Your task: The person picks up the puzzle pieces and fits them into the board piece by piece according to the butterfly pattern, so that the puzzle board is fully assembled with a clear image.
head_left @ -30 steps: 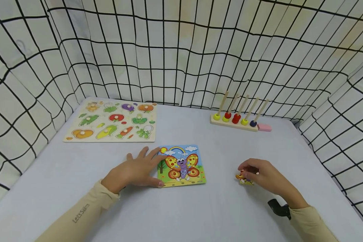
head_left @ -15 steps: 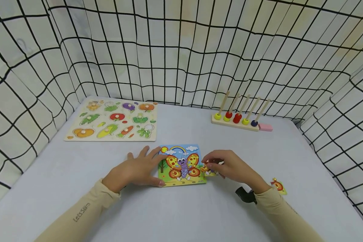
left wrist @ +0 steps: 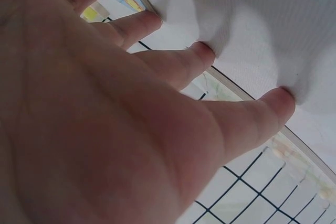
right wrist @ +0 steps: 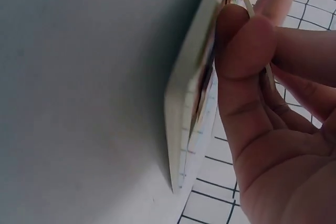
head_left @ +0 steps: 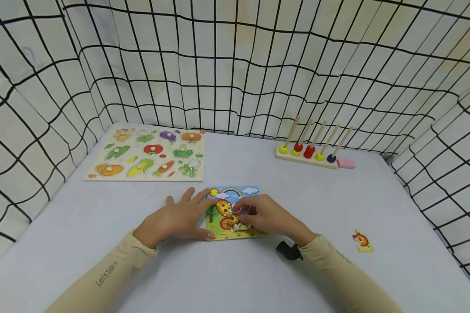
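A square butterfly jigsaw board (head_left: 217,236) lies on the table in the middle of the head view. My left hand (head_left: 174,222) rests at its left side with fingers spread, thumb and fingertips touching the edge. Over the board's right half, my right hand (head_left: 269,218) pinches a thin puzzle piece (right wrist: 270,78) between thumb and fingers. In the right wrist view the piece shows edge-on, tilted above the board; my fingers hide most of its picture. Another puzzle piece (head_left: 362,241), orange and yellow-green, lies loose on the table to the right.
A vegetable peg puzzle (head_left: 170,177) lies at the back left. At the back right stands a wooden bead stacker (head_left: 305,163) with upright pegs, beside a pink block (head_left: 346,164). Black netting (head_left: 215,87) over white walls encloses the table's back and sides.
From the right side of the table, my right hand has picked up a puzzle piece and carried it left over the board. The left hand stays in place; the loose piece has come into view.
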Demonstrator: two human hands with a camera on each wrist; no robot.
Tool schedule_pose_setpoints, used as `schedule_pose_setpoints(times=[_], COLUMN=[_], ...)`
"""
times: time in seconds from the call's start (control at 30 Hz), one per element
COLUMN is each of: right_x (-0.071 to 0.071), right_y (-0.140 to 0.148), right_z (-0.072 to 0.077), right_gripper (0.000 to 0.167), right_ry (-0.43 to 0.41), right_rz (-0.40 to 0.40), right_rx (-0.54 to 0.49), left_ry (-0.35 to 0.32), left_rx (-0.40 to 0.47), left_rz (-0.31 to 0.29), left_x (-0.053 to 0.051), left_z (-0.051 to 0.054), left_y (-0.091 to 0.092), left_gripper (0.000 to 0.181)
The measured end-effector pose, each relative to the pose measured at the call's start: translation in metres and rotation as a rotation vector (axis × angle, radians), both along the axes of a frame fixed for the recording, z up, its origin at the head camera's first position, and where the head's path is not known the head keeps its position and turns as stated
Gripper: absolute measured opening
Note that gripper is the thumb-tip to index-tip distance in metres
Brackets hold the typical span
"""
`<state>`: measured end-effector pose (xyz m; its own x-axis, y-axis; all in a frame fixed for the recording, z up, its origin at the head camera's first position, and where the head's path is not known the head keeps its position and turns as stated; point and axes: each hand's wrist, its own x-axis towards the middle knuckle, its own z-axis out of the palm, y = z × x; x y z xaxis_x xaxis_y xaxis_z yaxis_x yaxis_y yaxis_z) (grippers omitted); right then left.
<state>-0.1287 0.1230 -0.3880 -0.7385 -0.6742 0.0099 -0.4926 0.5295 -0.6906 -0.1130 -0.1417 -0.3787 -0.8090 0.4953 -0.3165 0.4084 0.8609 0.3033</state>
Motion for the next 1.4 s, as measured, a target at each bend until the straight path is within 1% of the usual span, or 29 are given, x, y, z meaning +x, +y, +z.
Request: schedule_pose_setpoints(times=[0.1,0.23,0.33,0.43,0.6,0.8,0.9,1.0,1.1,1.17,1.3,1.4], right_x=[0.0,0.002,0.003,0.004,0.004,0.005,0.006,0.007,0.008,0.009,0.013,0.018], right_y=[-0.006,-0.012,-0.016,-0.018,-0.021,-0.023,-0.023,-0.022,-0.019,-0.014,0.008,0.034], right_z=[-0.003,-0.003,-0.002,-0.002,-0.001,-0.003,-0.004,-0.004,-0.003,-0.003,0.0,0.005], right_gripper=[0.016,0.013,0.012,0.012,0.018,0.024,0.024,0.022,0.02,0.019,0.017,0.017], right_ry=[0.009,0.024,0.054,0.081,0.094,0.123,0.114,0.082,0.043,0.033,0.024,0.025], right_rz=[0.007,0.011,0.011,0.0,-0.039,-0.064,-0.078,-0.089,-0.1,-0.104,-0.127,-0.177], right_rx=[0.005,0.015,0.058,0.128,0.212,0.246,0.243,0.228,0.195,0.172,0.119,0.105], left_ry=[-0.002,0.005,0.016,0.018,0.015,0.011,0.007,0.004,0.003,0.004,0.002,0.006], left_rx=[0.0,-0.001,-0.002,-0.001,0.003,0.002,0.001,0.004,0.008,0.009,0.015,0.02], left_rz=[0.003,0.002,-0.001,-0.001,-0.005,-0.007,-0.004,-0.002,0.0,0.001,0.003,0.001], left_x=[0.0,0.001,0.001,0.001,0.001,0.001,0.0,0.001,0.001,0.002,0.002,0.002], left_z=[0.002,0.003,0.004,0.004,0.005,0.005,0.004,0.003,0.003,0.003,0.002,0.002], left_y=[0.001,0.002,0.001,0.001,-0.001,0.0,0.001,0.001,0.0,0.0,0.0,-0.001], left_gripper=[0.094,0.094,0.094,0.094,0.093,0.093,0.093,0.093,0.093,0.093,0.093,0.094])
